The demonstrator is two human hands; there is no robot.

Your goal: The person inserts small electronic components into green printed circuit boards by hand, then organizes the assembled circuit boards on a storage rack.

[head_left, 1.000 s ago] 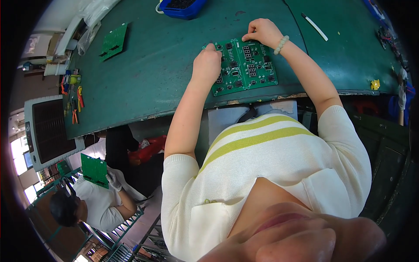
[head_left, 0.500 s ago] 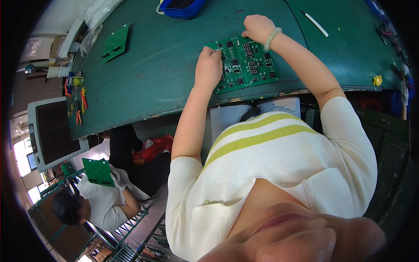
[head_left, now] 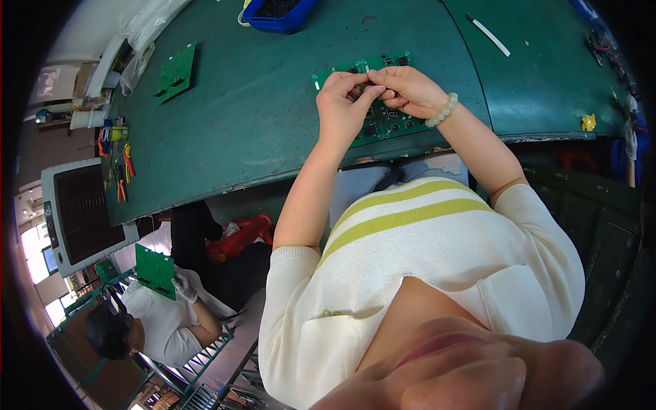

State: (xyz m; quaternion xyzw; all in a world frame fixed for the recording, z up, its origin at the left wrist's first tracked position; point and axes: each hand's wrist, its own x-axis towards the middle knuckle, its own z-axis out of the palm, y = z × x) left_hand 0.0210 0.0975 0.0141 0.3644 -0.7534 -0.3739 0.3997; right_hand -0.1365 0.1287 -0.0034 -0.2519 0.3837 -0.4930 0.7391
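A green circuit board [head_left: 372, 131] with black parts and digit displays lies on the green work table [head_left: 253, 116] before me. Both hands meet above its middle and hide much of it. My left hand [head_left: 342, 102] is closed, thumb and fingertips pinched together. Against it, my right hand [head_left: 413, 92], with a beaded bracelet [head_left: 443, 111] at the wrist, is also closed in a pinch. Whatever sits between the fingertips is too small to make out.
A blue tub [head_left: 283, 26] of small dark pieces stands at the far edge. Another circuit board [head_left: 176, 74] lies at far left, near pliers [head_left: 128, 161]. A white pen-like stick [head_left: 490, 36] and yellow crumpled piece [head_left: 588, 123] lie right. A seated co-worker [head_left: 164, 328] holds a board.
My right hand has come from beyond the board's far edge back toward me, over the board. My left hand has moved from the board's left side to meet it, fingertips together.
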